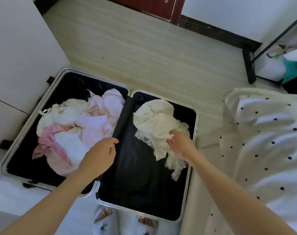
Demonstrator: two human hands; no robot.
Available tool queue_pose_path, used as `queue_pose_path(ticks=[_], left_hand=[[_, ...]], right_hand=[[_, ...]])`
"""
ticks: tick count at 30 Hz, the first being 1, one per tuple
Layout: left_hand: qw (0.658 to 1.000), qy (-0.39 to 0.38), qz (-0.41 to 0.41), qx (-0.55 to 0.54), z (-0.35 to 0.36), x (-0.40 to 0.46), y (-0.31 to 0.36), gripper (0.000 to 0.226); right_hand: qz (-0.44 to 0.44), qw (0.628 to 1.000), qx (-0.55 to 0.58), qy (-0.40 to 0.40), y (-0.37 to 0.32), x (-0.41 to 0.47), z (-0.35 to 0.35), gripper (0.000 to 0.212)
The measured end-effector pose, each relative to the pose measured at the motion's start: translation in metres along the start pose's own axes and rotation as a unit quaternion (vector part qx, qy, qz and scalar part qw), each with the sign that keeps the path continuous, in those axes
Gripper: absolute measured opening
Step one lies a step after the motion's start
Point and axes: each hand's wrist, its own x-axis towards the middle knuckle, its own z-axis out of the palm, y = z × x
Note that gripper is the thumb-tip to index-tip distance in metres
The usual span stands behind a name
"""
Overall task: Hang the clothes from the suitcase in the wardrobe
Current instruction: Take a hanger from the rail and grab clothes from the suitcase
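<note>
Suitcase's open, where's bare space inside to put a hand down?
Right half: bare black lining near the person, below the cream garment. Left half: pink pile fills the middle, with bare lining only along the far rim and near-left corner.

An open suitcase (100, 168) lies flat on the floor (144, 53), its two halves side by side and joined at a middle hinge strip (122, 119). In the left half lies a heap of clothes (76, 126); in the right half lies a single lace garment (158, 126), toward its far end. The left hand (100, 155) hovers over the hinge strip, and the right hand (180, 143) rests on the lace garment. A bed (266, 141) stands to the right of the suitcase, close beside it. A cabinet panel (20, 53) rises to the left. Behind the bed, at far right, stands a rack frame (249, 65). Two slippered feet (125, 223) stand just before the suitcase's near edge.
</note>
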Motion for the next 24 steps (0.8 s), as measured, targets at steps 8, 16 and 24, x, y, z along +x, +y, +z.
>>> queue_pose_path(ticks=[8, 16, 24], left_hand=[[0.999, 0.014, 0.014, 0.028, 0.116, 0.085, -0.101, 0.037], [0.991, 0.083, 0.059, 0.089, 0.166, 0.154, -0.141, 0.039], [0.996, 0.049, 0.045, 0.065, 0.154, 0.147, -0.129, 0.041]], right_hand=[[0.017, 0.988, -0.155, 0.014, 0.047, 0.149, 0.124, 0.064], [0.106, 0.967, -0.230, 0.012, 0.061, 0.248, 0.191, 0.080], [0.089, 0.958, 0.259, 0.085, 0.053, 0.230, 0.173, 0.040]])
